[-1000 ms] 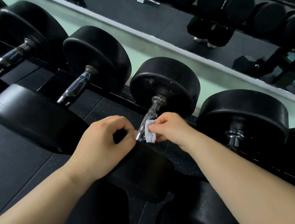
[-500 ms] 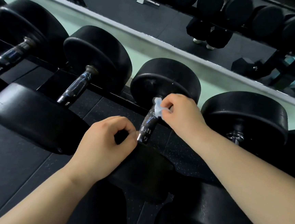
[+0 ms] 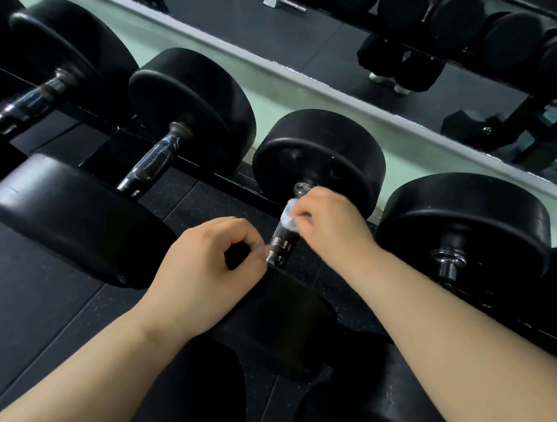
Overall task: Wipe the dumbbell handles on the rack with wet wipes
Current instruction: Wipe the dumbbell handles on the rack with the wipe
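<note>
I am pinching the wipe (image 3: 288, 214) in my right hand (image 3: 331, 222), pressing it against the far part of the handle (image 3: 282, 243) of a dumbbell (image 3: 322, 157) lying across the rack (image 3: 206, 175). My left hand (image 3: 208, 267) is curling over that dumbbell's near end, gripping it.

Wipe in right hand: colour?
The wipe is white with a bluish tinge; head view.
</note>
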Action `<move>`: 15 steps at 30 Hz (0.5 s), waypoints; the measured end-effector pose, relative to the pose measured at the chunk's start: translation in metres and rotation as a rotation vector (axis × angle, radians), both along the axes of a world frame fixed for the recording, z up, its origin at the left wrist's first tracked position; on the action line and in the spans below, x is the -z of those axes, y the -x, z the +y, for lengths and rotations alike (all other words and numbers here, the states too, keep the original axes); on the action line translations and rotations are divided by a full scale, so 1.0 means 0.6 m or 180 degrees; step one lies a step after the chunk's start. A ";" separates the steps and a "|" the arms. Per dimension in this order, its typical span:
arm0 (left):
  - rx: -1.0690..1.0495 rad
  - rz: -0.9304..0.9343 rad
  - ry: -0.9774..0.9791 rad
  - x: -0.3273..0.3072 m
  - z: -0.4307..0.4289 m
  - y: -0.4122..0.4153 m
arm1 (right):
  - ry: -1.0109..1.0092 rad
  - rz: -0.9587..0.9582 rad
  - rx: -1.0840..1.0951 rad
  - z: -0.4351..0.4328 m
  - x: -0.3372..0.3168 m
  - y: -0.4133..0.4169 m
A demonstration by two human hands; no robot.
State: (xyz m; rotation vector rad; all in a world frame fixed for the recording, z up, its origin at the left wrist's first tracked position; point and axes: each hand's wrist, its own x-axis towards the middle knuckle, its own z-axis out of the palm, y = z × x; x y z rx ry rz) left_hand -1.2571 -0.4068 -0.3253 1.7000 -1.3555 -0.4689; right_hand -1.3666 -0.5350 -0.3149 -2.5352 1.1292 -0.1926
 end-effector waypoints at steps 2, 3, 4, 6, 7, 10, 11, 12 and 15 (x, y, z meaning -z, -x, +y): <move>-0.0005 0.0018 0.0009 0.000 0.000 0.000 | 0.0094 -0.0158 0.0235 -0.008 0.002 0.001; -0.0003 0.0019 0.0028 0.000 0.000 -0.001 | 0.0077 -0.0154 0.0162 -0.006 0.003 0.000; 0.0005 0.0013 0.0050 0.001 0.000 -0.002 | 0.0007 -0.0115 -0.0015 0.001 0.003 0.000; 0.0019 -0.0004 0.0067 0.001 0.000 -0.003 | -0.0291 0.0116 -0.0526 0.021 0.001 -0.001; 0.0017 -0.0014 0.0067 0.001 0.001 -0.003 | -0.0418 0.0291 -0.0751 0.028 0.000 -0.001; -0.0001 -0.0012 0.0070 -0.001 0.001 -0.002 | -0.0222 0.0396 -0.0800 0.019 0.004 -0.002; -0.0005 0.0012 0.0061 -0.002 0.001 -0.001 | -0.0085 0.0278 -0.0632 0.011 0.005 -0.002; -0.0016 0.0039 0.0046 -0.002 0.001 0.000 | 0.0017 0.0163 -0.0446 0.004 0.006 -0.003; -0.0037 0.0049 0.0050 -0.002 0.000 -0.001 | -0.0023 0.0042 -0.0320 0.001 0.006 -0.002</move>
